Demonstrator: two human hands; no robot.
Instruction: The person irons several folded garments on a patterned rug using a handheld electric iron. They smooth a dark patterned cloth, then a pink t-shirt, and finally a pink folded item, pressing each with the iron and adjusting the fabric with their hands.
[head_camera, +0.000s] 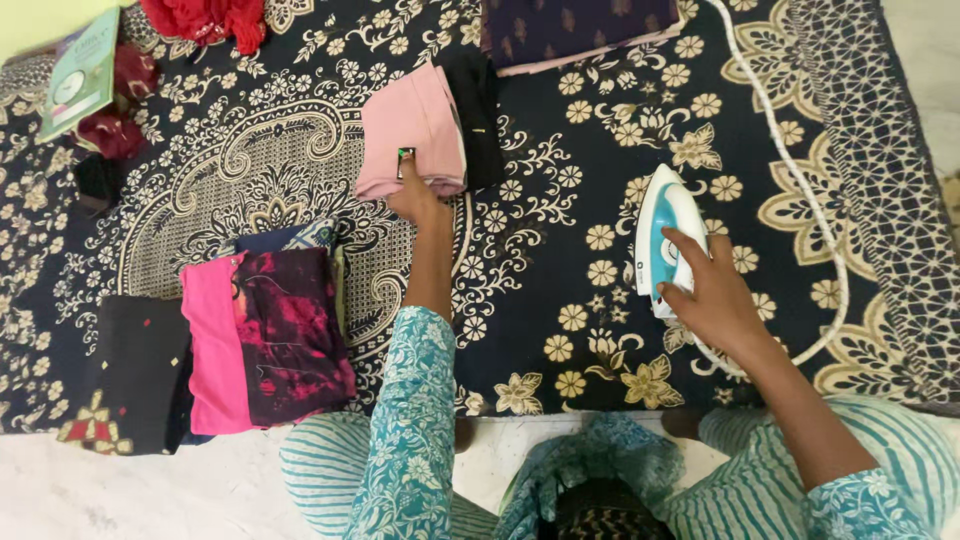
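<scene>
My left hand (414, 195) reaches forward and rests its fingers on the near edge of a folded pink cloth (412, 128) that lies on the dark floral sheet (560, 260). A folded black cloth (478, 115) sits right beside the pink one. My right hand (712, 290) grips the handle of a white and teal steam iron (662, 232), which stands on the sheet to the right. The iron's white cord (800, 190) loops away toward the far right.
A folded pink and maroon garment (265, 340) and a black folded cloth (135, 375) lie at the near left. A dark purple folded cloth (570, 30) is at the far edge. Red fabric (205, 20) and a green booklet (80, 70) sit far left.
</scene>
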